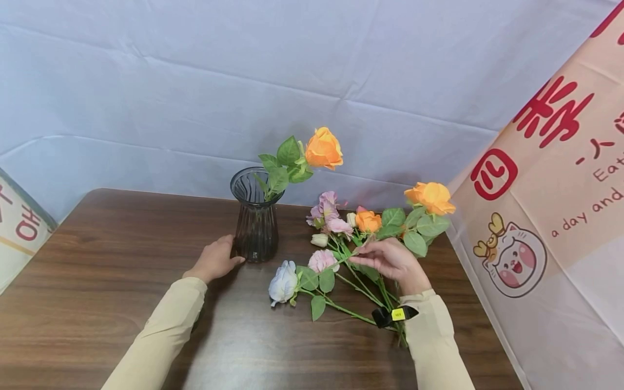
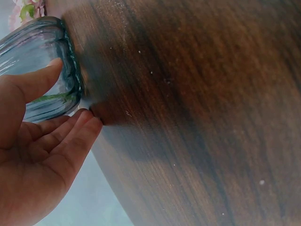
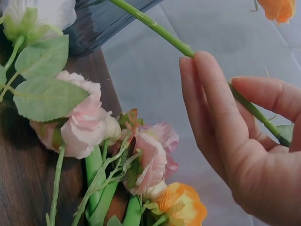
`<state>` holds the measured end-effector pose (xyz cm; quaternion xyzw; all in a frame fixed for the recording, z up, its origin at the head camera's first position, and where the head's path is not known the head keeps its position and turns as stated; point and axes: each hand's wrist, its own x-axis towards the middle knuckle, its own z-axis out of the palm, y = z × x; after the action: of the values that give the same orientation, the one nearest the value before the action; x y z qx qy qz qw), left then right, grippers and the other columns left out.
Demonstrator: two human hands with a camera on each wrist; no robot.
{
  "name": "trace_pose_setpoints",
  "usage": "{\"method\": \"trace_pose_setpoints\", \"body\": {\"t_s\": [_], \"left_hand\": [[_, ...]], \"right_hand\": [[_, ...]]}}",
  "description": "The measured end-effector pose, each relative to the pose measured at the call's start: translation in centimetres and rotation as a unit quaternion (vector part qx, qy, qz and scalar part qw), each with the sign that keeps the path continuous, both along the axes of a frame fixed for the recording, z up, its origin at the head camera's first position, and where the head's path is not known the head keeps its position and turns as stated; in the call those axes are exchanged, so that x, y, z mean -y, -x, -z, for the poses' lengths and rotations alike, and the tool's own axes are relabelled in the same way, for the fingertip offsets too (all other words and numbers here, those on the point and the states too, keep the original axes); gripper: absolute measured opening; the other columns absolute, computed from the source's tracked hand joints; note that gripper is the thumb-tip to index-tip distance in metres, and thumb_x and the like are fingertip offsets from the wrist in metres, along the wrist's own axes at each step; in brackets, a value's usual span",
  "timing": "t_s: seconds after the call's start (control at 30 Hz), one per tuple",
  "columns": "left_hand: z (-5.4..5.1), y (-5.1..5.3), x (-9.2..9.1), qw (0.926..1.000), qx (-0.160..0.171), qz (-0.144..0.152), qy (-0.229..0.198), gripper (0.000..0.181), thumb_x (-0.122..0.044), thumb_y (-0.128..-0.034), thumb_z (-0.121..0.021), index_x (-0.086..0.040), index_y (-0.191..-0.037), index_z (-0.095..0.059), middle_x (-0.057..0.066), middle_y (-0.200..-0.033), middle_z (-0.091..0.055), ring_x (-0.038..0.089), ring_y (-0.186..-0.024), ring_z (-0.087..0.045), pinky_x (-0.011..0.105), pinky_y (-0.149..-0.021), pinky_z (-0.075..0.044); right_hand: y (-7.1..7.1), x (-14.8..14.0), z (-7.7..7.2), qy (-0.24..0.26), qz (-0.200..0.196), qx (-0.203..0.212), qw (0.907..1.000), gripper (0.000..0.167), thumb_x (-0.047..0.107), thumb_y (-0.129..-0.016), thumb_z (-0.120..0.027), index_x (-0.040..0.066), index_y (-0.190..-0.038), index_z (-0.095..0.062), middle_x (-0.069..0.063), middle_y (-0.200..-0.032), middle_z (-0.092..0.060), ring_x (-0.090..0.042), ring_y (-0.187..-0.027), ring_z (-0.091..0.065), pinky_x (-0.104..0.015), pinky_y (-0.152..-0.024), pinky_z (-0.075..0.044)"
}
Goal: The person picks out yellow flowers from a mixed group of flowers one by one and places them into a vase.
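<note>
A dark ribbed glass vase [image 1: 257, 230] stands upright, with one orange rose [image 1: 324, 148] leaning right from its mouth. My left hand [image 1: 218, 260] holds the vase low on its left side; in the left wrist view the thumb of this hand [image 2: 42, 155] lies against the glass [image 2: 40, 52], fingers on the other side. My right hand [image 1: 390, 261] pinches a green stem [image 3: 160, 30] above the flower pile. Leaves and another orange rose [image 1: 431, 198] extend right beyond that hand. In the right wrist view, the stem runs between thumb and fingers of the hand [image 3: 240, 127].
On the brown table [image 1: 97, 281], right of the vase, lie a pale blue rose [image 1: 284, 283], a pink flower [image 1: 322, 260], purple blooms [image 1: 326, 207], white buds and a smaller orange flower [image 1: 368, 221]. Pale cloth [image 1: 195, 97] hangs behind; a printed banner [image 1: 551, 206] is at the right.
</note>
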<state>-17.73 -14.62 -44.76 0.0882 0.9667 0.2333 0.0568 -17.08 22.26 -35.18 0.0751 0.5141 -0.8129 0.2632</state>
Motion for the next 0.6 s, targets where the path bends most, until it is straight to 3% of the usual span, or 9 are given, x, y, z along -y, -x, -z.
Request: {"method": "trace_pose_setpoints", "body": {"t_s": [0.47, 0.6], "left_hand": [[0.1, 0.0, 0.0, 1.0, -0.005, -0.001, 0.001, 0.059, -0.022, -0.0861, -0.063, 0.016, -0.124, -0.041, 0.033, -0.124, -0.046, 0.045, -0.112, -0.046, 0.053, -0.093, -0.038], [0.1, 0.0, 0.0, 1.0, -0.001, -0.002, 0.0, 0.059, -0.022, -0.0865, -0.063, 0.016, -0.125, -0.04, 0.033, -0.125, -0.045, 0.045, -0.113, -0.045, 0.053, -0.094, -0.038]], "right_hand": [[0.9, 1.7, -1.5, 0.022, 0.016, 0.014, 0.9995, 0.034, -0.019, -0.085, -0.035, -0.003, -0.065, -0.057, -0.016, -0.083, -0.046, -0.029, -0.083, -0.057, -0.043, -0.092, -0.044], [1.1, 2.1, -2.1, 0.02, 0.01, 0.011, 0.9997, 0.036, -0.019, -0.085, -0.034, 0.0, -0.061, -0.052, -0.017, -0.091, -0.039, -0.036, -0.106, -0.048, -0.043, -0.093, -0.043]]}}
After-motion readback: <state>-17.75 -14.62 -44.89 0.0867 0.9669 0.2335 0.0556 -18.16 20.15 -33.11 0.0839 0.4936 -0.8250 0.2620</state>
